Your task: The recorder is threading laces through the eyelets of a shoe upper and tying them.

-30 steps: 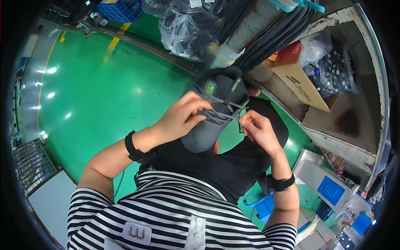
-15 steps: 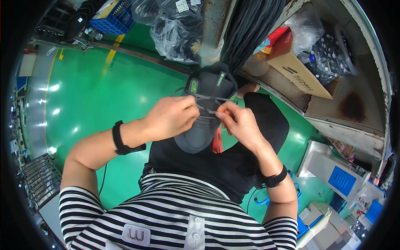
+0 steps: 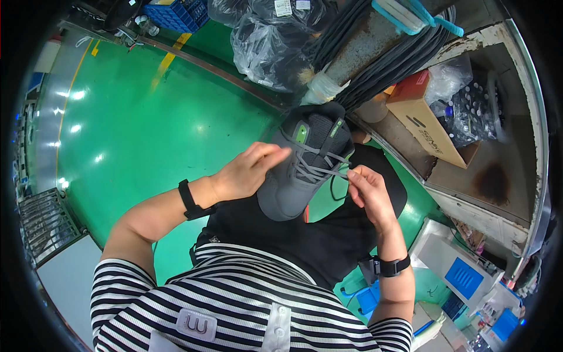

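Wearing a black-and-white striped knit shirt [image 3: 234, 305] with a pale raised chest patch [image 3: 196, 324] bearing a looped emblem, you bend over a dark grey high-topped shoe [image 3: 286, 196], its rounded toe toward you above your black fabric trousers [image 3: 296, 249] and its collar facing away, an angle that likely leaves the lacing open to both hands (what supports the sole is hidden). Your right hand [image 3: 370, 190] pinches a flat grey lace [image 3: 337, 173] between thumb and fingertips, drawn off the shoe's right side, seemingly to keep it taut. Your left hand [image 3: 249, 169], blurred, has its fingers reaching to the shoe's left edge; whether they grip anything, you cannot be sure. A dark pull tab [image 3: 336, 129] carries tiny green lettering. Beyond, an open brown cardboard box [image 3: 428, 120] shows bold dark lettering under a slanted mark, and shiny plastic bags [image 3: 261, 53] wear white printed stickers too small to read.
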`<state>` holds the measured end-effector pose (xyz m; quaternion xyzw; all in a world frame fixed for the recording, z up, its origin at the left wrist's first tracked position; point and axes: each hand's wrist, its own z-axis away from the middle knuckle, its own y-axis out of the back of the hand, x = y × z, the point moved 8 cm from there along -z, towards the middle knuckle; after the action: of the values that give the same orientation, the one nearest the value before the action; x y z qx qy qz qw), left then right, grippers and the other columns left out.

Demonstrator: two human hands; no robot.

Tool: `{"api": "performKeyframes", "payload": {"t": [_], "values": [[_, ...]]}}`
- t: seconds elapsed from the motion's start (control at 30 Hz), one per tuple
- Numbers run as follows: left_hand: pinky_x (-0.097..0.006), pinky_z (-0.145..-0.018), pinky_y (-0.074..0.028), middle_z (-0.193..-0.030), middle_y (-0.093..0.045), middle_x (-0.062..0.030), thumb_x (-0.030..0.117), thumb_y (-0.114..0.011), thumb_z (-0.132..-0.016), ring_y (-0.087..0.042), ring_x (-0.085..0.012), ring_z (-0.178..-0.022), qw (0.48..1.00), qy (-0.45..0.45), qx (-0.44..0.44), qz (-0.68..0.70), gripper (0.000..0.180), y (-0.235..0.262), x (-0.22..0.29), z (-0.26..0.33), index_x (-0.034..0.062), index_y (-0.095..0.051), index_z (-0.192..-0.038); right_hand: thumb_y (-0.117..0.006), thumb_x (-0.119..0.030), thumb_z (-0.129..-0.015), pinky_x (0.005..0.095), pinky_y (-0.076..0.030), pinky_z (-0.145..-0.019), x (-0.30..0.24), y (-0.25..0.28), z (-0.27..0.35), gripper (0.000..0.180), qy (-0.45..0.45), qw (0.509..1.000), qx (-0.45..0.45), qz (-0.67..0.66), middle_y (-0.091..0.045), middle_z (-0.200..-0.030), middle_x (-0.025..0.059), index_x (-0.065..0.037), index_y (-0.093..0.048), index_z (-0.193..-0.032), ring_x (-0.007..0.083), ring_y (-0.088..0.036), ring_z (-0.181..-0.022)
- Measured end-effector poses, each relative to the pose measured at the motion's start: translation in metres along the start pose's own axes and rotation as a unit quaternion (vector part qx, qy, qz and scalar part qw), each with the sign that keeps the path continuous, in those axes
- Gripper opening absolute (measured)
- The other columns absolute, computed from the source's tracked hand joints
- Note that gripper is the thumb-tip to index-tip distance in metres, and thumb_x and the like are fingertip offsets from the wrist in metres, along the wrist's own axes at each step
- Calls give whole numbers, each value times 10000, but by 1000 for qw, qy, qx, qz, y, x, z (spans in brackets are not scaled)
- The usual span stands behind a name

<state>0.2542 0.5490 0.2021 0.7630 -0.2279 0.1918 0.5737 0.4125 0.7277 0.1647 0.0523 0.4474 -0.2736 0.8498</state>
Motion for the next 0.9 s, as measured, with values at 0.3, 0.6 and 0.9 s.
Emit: {"api": "performKeyframes", "payload": {"t": [0.3,0.6,0.9], "values": [[-222,-782,-426,-1103,-533,-54,-98,-499,-890,-538,-103,-953,878,250,58,403,446,17,-23,-14,65,-445,-1302,-753,-103,-808,303,-471,-520,-46,-26,20,189,258,854,207,402,-604,-635,95,-33,-581,-842,194,-607,-544],[-232,-735,-490,-1096,-600,-69,58,-525,-962,-597,-115,-944,692,303,80,650,288,-17,-24,0,46,-546,-1249,-694,-54,-868,242,-459,-510,-39,-24,26,97,293,854,220,369,-625,-687,61,-24,-614,-915,105,-593,-555],[-186,-470,-295,-683,-505,71,280,-529,-991,-396,-9,-537,795,442,326,258,294,168,-162,60,44,-625,-1137,-693,-45,-867,242,-467,-543,-6,-12,28,227,213,908,278,232,-624,-690,64,-32,-554,-1046,105,-572,-559]]}}
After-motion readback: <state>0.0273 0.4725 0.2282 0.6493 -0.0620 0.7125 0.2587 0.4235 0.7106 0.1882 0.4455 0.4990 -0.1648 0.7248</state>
